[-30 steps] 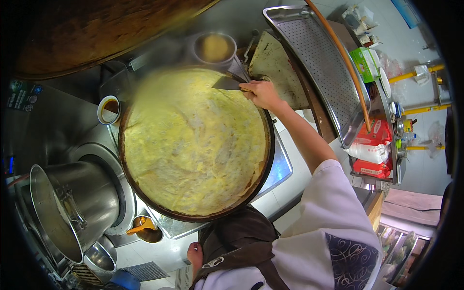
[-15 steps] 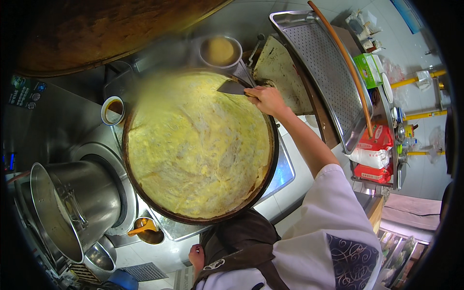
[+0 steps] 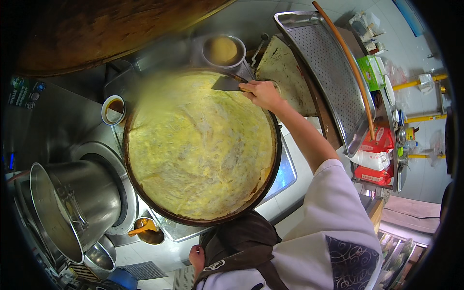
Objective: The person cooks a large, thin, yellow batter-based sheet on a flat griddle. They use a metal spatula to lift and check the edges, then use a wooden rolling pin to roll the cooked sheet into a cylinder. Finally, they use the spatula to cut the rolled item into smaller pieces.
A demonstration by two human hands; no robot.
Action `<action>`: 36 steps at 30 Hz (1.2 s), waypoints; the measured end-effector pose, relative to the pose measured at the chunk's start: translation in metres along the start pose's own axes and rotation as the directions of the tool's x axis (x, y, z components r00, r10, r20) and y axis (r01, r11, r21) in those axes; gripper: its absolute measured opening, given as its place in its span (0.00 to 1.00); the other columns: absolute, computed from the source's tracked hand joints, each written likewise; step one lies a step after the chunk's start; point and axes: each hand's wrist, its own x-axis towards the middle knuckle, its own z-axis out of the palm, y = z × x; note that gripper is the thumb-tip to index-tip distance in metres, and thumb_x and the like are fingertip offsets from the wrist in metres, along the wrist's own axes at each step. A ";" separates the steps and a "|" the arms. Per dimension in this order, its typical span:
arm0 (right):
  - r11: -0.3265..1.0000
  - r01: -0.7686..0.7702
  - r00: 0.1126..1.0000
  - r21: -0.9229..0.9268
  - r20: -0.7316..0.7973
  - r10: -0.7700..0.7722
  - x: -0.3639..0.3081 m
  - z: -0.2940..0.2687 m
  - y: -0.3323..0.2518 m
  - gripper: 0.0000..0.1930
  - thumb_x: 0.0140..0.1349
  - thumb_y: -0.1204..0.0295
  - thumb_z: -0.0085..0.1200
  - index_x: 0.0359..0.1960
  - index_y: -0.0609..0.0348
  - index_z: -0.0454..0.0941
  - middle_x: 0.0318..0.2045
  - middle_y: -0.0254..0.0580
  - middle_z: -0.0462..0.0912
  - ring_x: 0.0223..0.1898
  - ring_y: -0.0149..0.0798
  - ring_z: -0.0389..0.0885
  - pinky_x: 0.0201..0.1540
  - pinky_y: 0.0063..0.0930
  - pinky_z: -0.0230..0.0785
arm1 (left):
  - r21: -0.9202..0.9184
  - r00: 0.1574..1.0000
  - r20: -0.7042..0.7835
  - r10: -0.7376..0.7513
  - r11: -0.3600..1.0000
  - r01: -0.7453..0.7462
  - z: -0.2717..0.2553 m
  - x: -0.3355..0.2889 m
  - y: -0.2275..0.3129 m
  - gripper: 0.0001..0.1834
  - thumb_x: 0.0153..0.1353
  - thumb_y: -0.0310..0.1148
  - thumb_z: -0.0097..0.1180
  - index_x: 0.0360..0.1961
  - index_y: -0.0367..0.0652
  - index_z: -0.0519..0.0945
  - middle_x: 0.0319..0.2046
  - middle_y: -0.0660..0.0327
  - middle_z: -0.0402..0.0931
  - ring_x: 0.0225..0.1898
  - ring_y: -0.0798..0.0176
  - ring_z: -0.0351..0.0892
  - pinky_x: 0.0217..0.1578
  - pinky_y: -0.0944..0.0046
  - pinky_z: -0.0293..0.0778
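My right hand [image 3: 265, 94] is closed around the wooden handle of a scraper [image 3: 226, 84]. The scraper's flat metal blade points left over the far right part of a wide, thin yellow pancake [image 3: 200, 150]. That pancake covers nearly the whole of a round black griddle [image 3: 203, 223], and its lower right border looks ragged and browned. At the lower edge, my left hand [image 3: 196, 256] hangs beside the dark apron, away from the griddle; its fingers are mostly hidden. A pale haze blurs the pancake's far left side.
A big brown round lid [image 3: 111, 31] looms at upper left. Beyond the griddle sits a bowl of tan batter [image 3: 223, 50]; left are a sauce cup [image 3: 113, 110] and steel pot [image 3: 87, 193]. A perforated tray [image 3: 321, 67] with a wooden stick [image 3: 345, 58] lies right.
The scraper and my right hand have shifted slightly left across the far right of the pancake. My left hand has stayed by the apron.
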 end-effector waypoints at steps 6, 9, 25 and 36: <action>0.999 0.004 0.999 0.039 -0.036 -0.003 0.016 0.012 -0.010 0.15 0.59 0.64 0.55 0.47 0.48 0.81 0.32 0.41 0.82 0.31 0.47 0.81 0.35 0.41 0.73 | -0.010 1.000 0.005 0.003 1.000 -0.003 -0.003 0.003 0.010 0.06 0.56 0.30 0.57 0.35 0.43 0.81 0.27 0.54 0.81 0.30 0.50 0.82 0.31 0.54 0.75; 0.998 -0.021 0.999 0.053 -0.038 0.023 0.008 0.010 -0.008 0.15 0.59 0.64 0.54 0.48 0.49 0.81 0.32 0.41 0.82 0.31 0.47 0.81 0.35 0.42 0.73 | -0.019 1.000 0.010 -0.019 1.000 0.019 -0.002 -0.001 0.003 0.06 0.56 0.30 0.57 0.35 0.44 0.81 0.27 0.54 0.81 0.30 0.49 0.81 0.31 0.54 0.75; 0.829 -0.378 0.919 0.412 0.058 0.390 -0.027 -0.023 -0.002 0.17 0.64 0.63 0.54 0.50 0.58 0.78 0.31 0.49 0.83 0.31 0.48 0.81 0.36 0.36 0.71 | -0.037 0.999 -0.031 0.023 0.999 -0.024 0.006 0.000 0.006 0.06 0.56 0.30 0.57 0.34 0.43 0.81 0.26 0.53 0.81 0.29 0.49 0.81 0.31 0.53 0.75; 0.877 -0.337 0.934 0.343 0.002 0.358 0.010 -0.001 -0.019 0.15 0.63 0.63 0.53 0.48 0.55 0.78 0.35 0.52 0.83 0.37 0.54 0.81 0.41 0.43 0.72 | -0.018 0.999 -0.022 -0.033 0.999 0.033 0.003 -0.002 0.005 0.06 0.55 0.31 0.58 0.34 0.44 0.81 0.27 0.54 0.81 0.29 0.49 0.82 0.31 0.54 0.75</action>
